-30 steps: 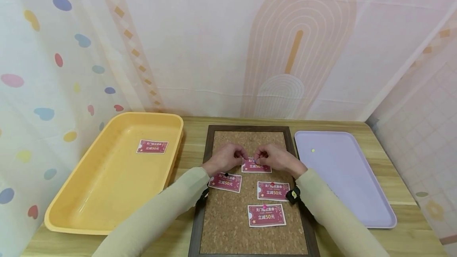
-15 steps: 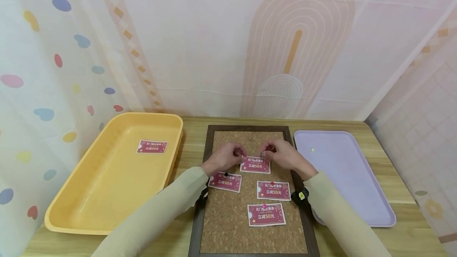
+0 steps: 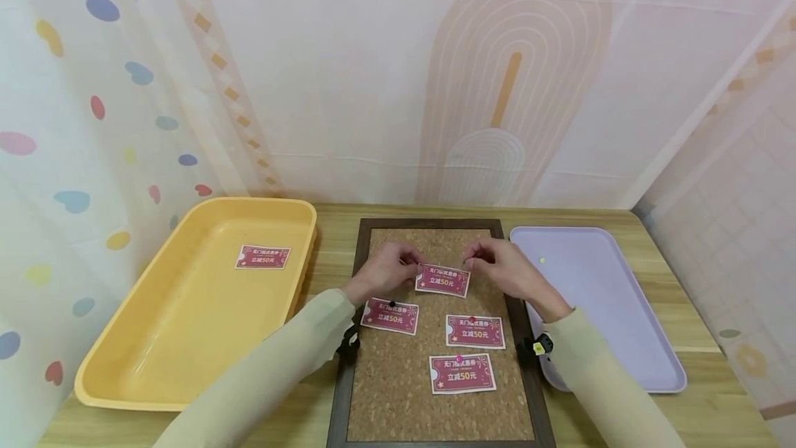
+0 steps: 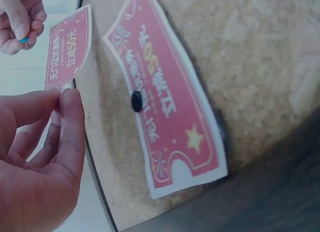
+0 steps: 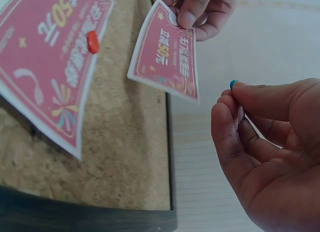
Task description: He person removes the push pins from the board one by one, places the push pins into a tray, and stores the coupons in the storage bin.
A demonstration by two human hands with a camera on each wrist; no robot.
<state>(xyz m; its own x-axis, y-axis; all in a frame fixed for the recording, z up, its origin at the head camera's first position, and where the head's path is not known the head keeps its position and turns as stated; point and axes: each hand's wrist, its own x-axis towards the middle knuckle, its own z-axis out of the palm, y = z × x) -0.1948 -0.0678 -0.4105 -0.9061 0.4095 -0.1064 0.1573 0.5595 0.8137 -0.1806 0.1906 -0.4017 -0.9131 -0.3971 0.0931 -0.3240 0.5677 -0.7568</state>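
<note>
My left hand (image 3: 387,269) pinches a red paper coupon (image 3: 443,282) by its upper left corner, over the upper part of the cork board (image 3: 385,393). In the left wrist view the coupon hangs a little bent from thumb and finger. My right hand (image 3: 506,269), just right of the coupon, pinches a blue thumbtack (image 5: 233,84) between thumb and fingertips. Three more coupons are on the board: one with a black tack (image 4: 136,101) at the left, one with a red tack (image 5: 92,42) at the right, and one with a pink tack (image 3: 459,359) lower down.
Left of the board stands a deep yellow tray (image 3: 155,337) with a single coupon (image 3: 263,257) inside. A shallow lilac tray (image 3: 597,310) lies to the right, a yellow tack (image 3: 542,260) on it. A patterned curtain (image 3: 348,88) hangs behind the wooden table (image 3: 703,337).
My right hand has drawn away to the right from the coupon, still pinching the tack. The coupon has risen slightly and shifted left in my left hand.
</note>
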